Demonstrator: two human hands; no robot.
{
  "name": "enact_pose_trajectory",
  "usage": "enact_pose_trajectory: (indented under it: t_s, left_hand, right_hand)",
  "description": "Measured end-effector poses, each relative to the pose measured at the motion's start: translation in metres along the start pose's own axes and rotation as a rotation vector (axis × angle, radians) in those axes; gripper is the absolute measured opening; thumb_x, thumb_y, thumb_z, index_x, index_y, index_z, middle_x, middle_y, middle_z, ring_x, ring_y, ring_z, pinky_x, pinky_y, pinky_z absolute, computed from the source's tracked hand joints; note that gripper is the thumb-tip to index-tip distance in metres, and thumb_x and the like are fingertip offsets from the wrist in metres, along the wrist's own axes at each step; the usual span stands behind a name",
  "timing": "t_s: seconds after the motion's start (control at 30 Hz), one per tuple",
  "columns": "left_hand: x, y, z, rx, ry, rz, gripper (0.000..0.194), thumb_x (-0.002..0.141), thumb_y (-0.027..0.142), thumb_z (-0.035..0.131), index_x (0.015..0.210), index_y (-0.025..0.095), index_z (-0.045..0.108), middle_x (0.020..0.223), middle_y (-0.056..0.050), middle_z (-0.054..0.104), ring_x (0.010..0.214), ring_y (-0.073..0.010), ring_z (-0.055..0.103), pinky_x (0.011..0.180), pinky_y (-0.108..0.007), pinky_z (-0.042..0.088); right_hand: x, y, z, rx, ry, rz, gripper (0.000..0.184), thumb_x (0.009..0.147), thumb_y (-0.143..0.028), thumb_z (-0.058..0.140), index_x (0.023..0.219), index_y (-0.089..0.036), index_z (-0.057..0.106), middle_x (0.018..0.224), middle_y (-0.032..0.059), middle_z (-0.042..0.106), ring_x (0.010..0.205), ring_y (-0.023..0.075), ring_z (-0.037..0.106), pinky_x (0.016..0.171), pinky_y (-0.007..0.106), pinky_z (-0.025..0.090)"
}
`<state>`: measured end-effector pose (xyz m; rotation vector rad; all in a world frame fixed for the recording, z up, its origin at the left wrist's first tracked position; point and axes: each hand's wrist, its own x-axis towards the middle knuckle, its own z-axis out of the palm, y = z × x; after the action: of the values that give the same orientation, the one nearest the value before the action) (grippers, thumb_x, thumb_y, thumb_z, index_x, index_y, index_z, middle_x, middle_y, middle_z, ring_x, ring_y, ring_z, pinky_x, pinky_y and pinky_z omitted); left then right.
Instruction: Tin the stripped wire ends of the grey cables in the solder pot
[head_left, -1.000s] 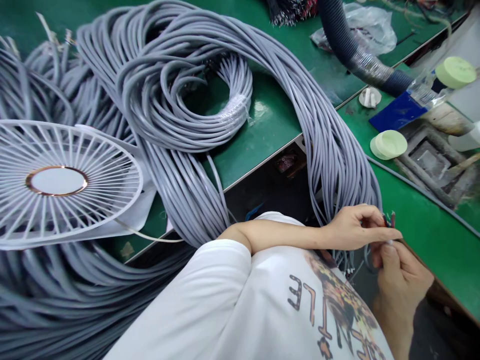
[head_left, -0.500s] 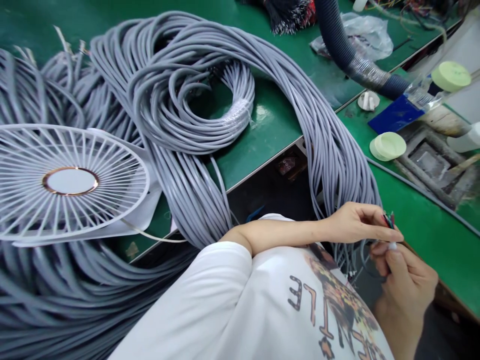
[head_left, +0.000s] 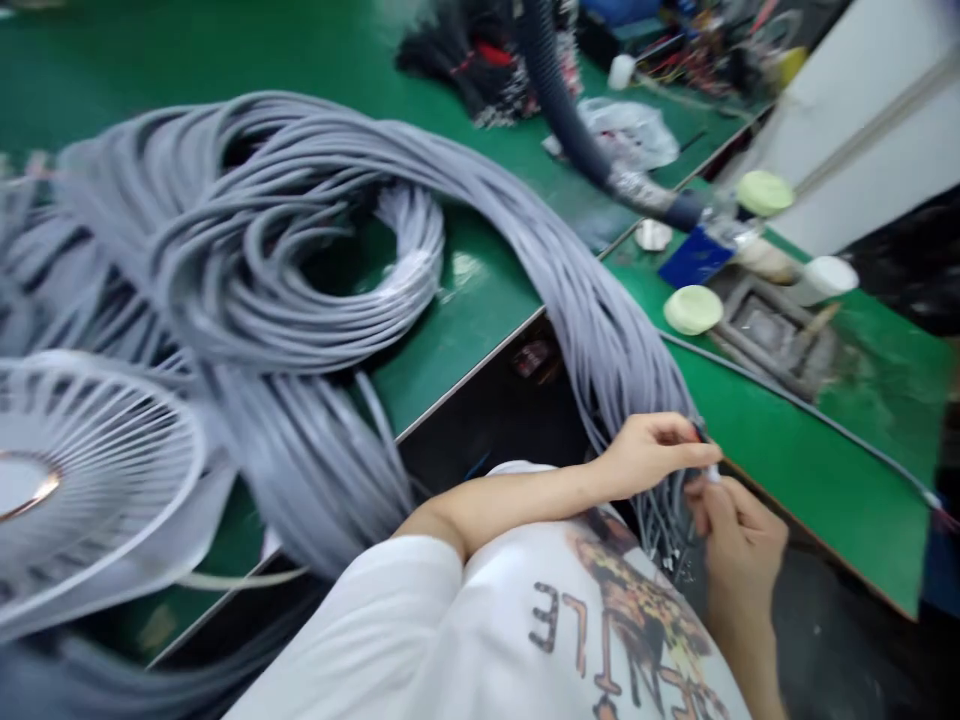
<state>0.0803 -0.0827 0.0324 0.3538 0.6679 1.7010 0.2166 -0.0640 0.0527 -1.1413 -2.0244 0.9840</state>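
Note:
My left hand (head_left: 652, 455) is closed, its thumb and fingers pinching thin coloured wires (head_left: 699, 430). Just below, my right hand (head_left: 742, 540) is closed on a small white piece (head_left: 712, 470) at the same spot; blur hides its kind. The fingertips of both hands nearly meet. Behind them a thick bundle of grey cables (head_left: 600, 300) hangs over the bench edge, its loose ends dangling beneath my left hand.
A coil of grey cable (head_left: 300, 320) lies on the green bench (head_left: 480, 330), with a white fan (head_left: 135, 470) at left. A black ribbed hose (head_left: 559, 110) reaches a blue nozzle (head_left: 696, 257). Nearby stand pale green lids (head_left: 693, 310) and a grimy square tray (head_left: 750, 320). One grey cable (head_left: 795, 400) crosses the right bench.
The view has swung, so my hands and the hose appear further left and more of the right bench shows. Both hands keep their pinch on the wires and white piece.

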Motion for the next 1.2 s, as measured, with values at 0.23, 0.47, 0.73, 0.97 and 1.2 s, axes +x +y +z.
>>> enact_pose_trajectory:
  t_s: [0.23,0.47,0.73,0.97,1.2]
  left_hand:
    - [0.011,0.012,0.003,0.149,0.074,-0.030,0.031,0.063,0.034,0.080,0.060,0.013,0.059,0.058,0.001,0.064,0.054,-0.0074,0.054,0.058,-0.021,0.043]
    - [0.016,0.012,0.003,0.208,0.109,-0.034,0.030,0.068,0.037,0.077,0.060,0.013,0.061,0.059,0.001,0.065,0.056,-0.0081,0.056,0.061,-0.021,0.045]
    - [0.021,0.013,0.000,0.219,0.114,-0.044,0.029,0.069,0.037,0.076,0.060,0.013,0.061,0.060,0.000,0.065,0.057,-0.0088,0.057,0.063,-0.022,0.046]
    - [0.020,0.015,0.000,0.214,0.117,-0.050,0.031,0.067,0.038,0.077,0.060,0.014,0.059,0.057,0.001,0.064,0.051,-0.0080,0.055,0.055,-0.020,0.044]
    - [0.020,0.016,-0.001,0.207,0.126,-0.056,0.031,0.065,0.037,0.079,0.059,0.014,0.059,0.057,0.001,0.064,0.052,-0.0079,0.055,0.055,-0.020,0.045]
  right_hand:
    - [0.015,0.006,0.000,0.173,-0.147,0.072,0.029,0.091,-0.034,0.049,0.073,-0.017,0.062,0.044,-0.0067,0.040,0.041,0.0080,0.036,0.047,0.024,0.030]
    - [0.020,0.013,0.002,0.259,-0.177,0.105,0.029,0.092,-0.035,0.049,0.075,-0.017,0.063,0.043,-0.0068,0.040,0.040,0.0082,0.036,0.045,0.023,0.027]
    - [0.025,0.014,0.003,0.264,-0.188,0.118,0.028,0.092,-0.033,0.049,0.074,-0.017,0.063,0.042,-0.0071,0.041,0.040,0.0077,0.036,0.046,0.023,0.028]
    - [0.025,0.012,0.004,0.238,-0.186,0.125,0.029,0.091,-0.035,0.050,0.073,-0.017,0.063,0.042,-0.0070,0.042,0.039,0.0082,0.037,0.046,0.024,0.029]
    - [0.026,0.013,0.005,0.225,-0.204,0.117,0.027,0.091,-0.034,0.050,0.073,-0.018,0.063,0.042,-0.0071,0.041,0.039,0.0082,0.037,0.046,0.024,0.029]
